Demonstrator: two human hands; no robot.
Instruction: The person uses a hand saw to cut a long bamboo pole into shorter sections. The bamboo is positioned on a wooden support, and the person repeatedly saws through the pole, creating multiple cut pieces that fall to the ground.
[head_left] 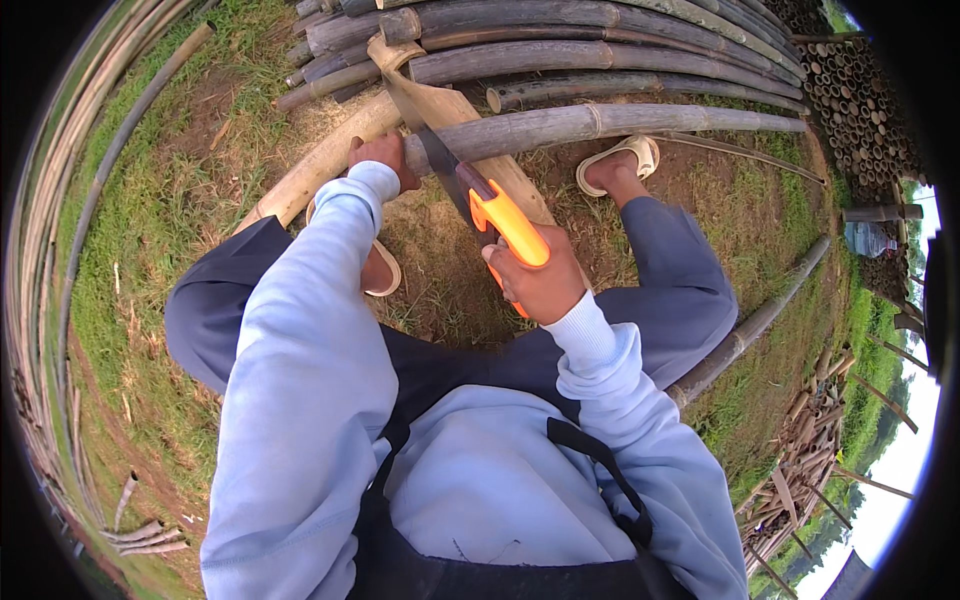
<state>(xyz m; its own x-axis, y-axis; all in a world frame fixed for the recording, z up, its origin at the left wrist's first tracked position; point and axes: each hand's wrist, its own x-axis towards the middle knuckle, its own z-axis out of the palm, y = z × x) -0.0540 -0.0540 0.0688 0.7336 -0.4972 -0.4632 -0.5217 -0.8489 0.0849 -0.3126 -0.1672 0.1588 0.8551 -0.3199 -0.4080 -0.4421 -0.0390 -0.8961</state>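
While L hand (pixel 385 160) is clamped on the L end of the pole (pixel 600 121), R hand (pixel 548 285) grips the saw (pixel 436 152), blade crossing pole beside L hand; prob. sawing step; next stroke needs pole steady; can't tell if teeth bite.

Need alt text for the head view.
First-person view: the right hand grips an orange-handled saw, its blade slanting over a grey bamboo pole near its end, beside the left hand. More bamboo poles lie stacked beyond, on grassy ground.
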